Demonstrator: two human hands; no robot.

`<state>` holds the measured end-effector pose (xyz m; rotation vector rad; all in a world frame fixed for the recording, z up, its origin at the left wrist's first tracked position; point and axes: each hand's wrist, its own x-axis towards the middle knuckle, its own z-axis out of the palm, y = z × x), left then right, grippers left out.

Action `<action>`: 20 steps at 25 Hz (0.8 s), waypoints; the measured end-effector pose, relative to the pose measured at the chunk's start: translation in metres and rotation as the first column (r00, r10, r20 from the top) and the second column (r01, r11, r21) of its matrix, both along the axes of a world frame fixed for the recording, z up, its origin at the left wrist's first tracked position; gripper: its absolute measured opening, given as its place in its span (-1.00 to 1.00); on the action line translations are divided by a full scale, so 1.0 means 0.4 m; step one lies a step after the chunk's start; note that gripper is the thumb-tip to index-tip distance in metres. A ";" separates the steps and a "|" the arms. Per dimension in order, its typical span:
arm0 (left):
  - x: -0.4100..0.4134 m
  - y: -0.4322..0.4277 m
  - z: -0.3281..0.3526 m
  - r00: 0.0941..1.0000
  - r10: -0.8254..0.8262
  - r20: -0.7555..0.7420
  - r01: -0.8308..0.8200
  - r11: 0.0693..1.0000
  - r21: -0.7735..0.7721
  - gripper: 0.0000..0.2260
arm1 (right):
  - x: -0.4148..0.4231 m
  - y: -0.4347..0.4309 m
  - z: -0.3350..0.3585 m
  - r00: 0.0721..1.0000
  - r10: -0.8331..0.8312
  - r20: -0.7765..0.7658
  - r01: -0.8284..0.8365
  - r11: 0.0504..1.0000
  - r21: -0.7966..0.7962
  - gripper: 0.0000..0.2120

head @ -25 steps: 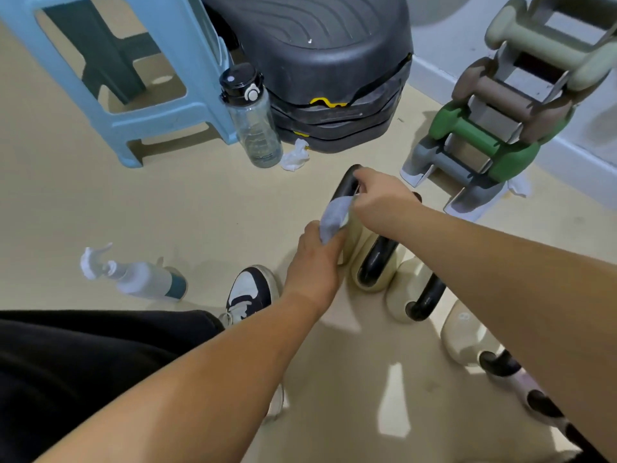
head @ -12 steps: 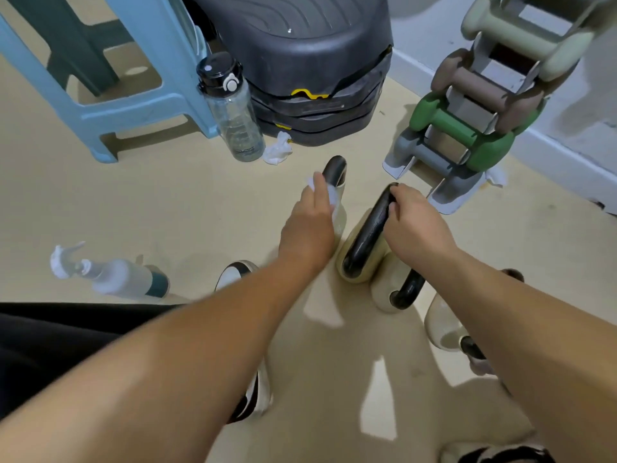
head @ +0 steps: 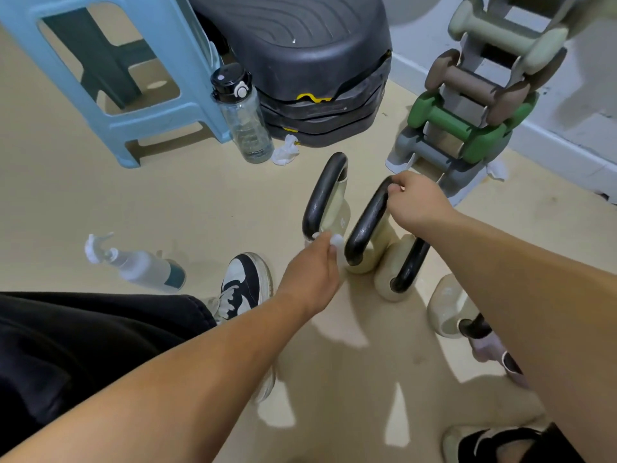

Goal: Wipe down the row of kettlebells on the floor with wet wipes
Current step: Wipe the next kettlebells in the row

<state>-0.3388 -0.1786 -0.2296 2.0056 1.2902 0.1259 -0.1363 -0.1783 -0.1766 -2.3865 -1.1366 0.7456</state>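
- A person looks down at a row of cream kettlebells with black handles standing on a beige floor, running from the middle of the view toward the lower right.
- The left hand point(head: 312, 274) pinches a small white wet wipe point(head: 335, 240) against the near base of the handle on the farthest kettlebell point(head: 329, 208).
- The right hand point(head: 417, 202) is closed around the top of the handle of the second kettlebell point(head: 367, 235), just beside the first.
- A third kettlebell point(head: 397, 275) touches the second; a fourth point(head: 447, 309) sits a little apart, and more lie partly hidden under the right arm.
- A crumpled used wipe point(head: 284, 152) lies by a water bottle point(head: 245, 118); a spray bottle point(head: 140, 264) lies on the floor at left.
- Judging by this, the wiping seems early: work is on the first kettlebell, and the rest look left to do.
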 end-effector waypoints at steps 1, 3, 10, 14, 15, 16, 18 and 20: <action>0.014 0.009 0.011 0.999 -0.027 0.044 0.025 0.999 0.044 -0.64 | 0.003 -0.002 0.001 1.000 -0.009 -0.021 0.009 1.000 0.007 -0.68; 0.047 0.005 0.026 0.985 -0.162 0.068 0.154 0.982 0.106 -0.56 | 0.009 -0.006 -0.001 1.000 -0.002 -0.031 0.003 1.000 0.010 -0.68; 0.134 -0.002 -0.020 0.973 -0.111 0.204 0.101 0.993 0.057 -0.54 | 0.050 0.009 0.015 0.996 0.080 -0.051 -0.083 0.995 -0.063 -0.56; 0.212 0.040 -0.016 0.988 -0.140 -0.064 0.148 0.977 0.153 -0.45 | 0.082 0.023 0.029 0.989 0.083 -0.124 -0.097 0.989 -0.114 -0.55; 0.251 0.060 -0.017 0.963 -0.175 -0.203 0.213 0.960 0.183 -0.40 | 0.089 0.028 0.027 0.986 0.071 -0.151 -0.087 0.991 -0.103 -0.57; 0.296 0.090 -0.021 0.944 -0.181 -0.276 0.237 0.953 0.187 -0.36 | 0.097 0.033 0.022 0.983 0.056 -0.176 -0.073 0.993 -0.091 -0.60; 0.386 0.166 -0.012 0.931 -0.178 -0.320 0.203 0.978 0.047 -0.31 | 0.109 0.040 0.007 0.978 0.025 -0.207 -0.043 0.996 -0.081 -0.63; 0.437 0.212 0.010 0.923 -0.173 -0.343 0.170 0.985 -0.037 -0.34 | 0.123 0.045 0.002 0.974 0.031 -0.226 -0.052 0.995 -0.084 -0.62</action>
